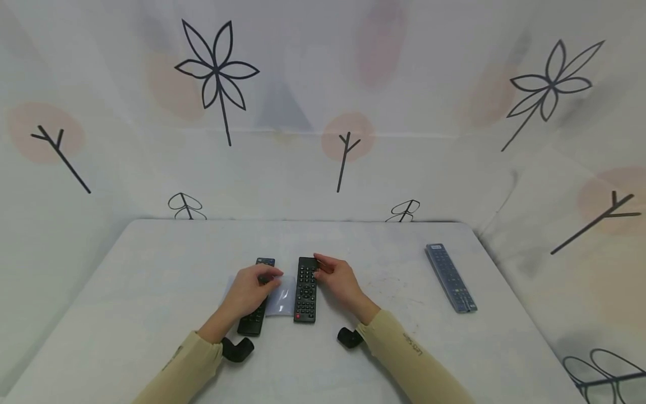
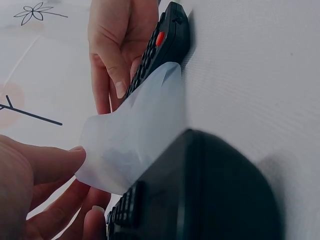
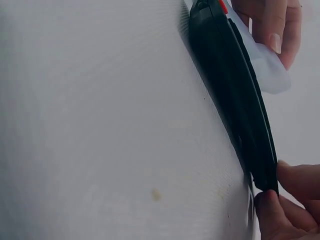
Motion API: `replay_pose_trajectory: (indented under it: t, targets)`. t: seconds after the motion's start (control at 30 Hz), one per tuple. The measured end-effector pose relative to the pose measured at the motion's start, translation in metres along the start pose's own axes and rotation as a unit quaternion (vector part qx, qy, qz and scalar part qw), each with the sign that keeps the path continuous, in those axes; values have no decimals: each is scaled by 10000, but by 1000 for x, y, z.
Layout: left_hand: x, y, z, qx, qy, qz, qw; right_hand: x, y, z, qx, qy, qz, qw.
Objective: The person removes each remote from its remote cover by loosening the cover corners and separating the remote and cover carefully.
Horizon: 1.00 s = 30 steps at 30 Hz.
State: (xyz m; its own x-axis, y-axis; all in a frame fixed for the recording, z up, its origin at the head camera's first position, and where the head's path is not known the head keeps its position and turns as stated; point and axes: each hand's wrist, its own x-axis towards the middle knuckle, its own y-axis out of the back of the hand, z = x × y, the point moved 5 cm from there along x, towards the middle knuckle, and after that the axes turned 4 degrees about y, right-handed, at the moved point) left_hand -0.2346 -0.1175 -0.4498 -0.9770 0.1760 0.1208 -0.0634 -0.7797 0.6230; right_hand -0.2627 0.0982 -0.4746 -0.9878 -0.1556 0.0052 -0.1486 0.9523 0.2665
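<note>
Black remote (image 3: 232, 95) in right fingers (image 3: 302, 181), blue-grey remote (image 1: 451, 278) in head view only

The remote (image 1: 305, 292) in the right hand (image 1: 344, 283) is plastic, its casing smooth and mostly matt. The bag (image 1: 281, 297) at the left hand (image 1: 250, 292) is thin, cloudy plastic film, glossy where light catches its creases. Below that hand, the second remote (image 1: 251, 324) has smooth dark plastic. Beneath both grips, the table (image 1: 151, 269) shows a matt, finely textured surface. The sleeves (image 1: 404, 350) behind the hands are matt cloth.
</note>
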Motion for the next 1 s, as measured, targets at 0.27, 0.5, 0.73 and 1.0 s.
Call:
replay_pose_trajectory:
  t: [0.27, 0.5, 0.73, 1.0]
  targets:
    - [-1, 1, 0, -15, -18, -22, 10000, -1, 0, -1, -293, 141, -64, 9995]
    - [-1, 1, 0, 19, -68, 12, 10000, -2, 6, 2, -128, 92, 72, 9998]
    - [-2, 2, 0, 72, -77, 31, 9999, -4, 18, 3, 57, 26, 245, 9997]
    - [-2, 3, 0, 120, -110, 42, 9999, -9, 44, 4, 159, -100, 468, 9987]
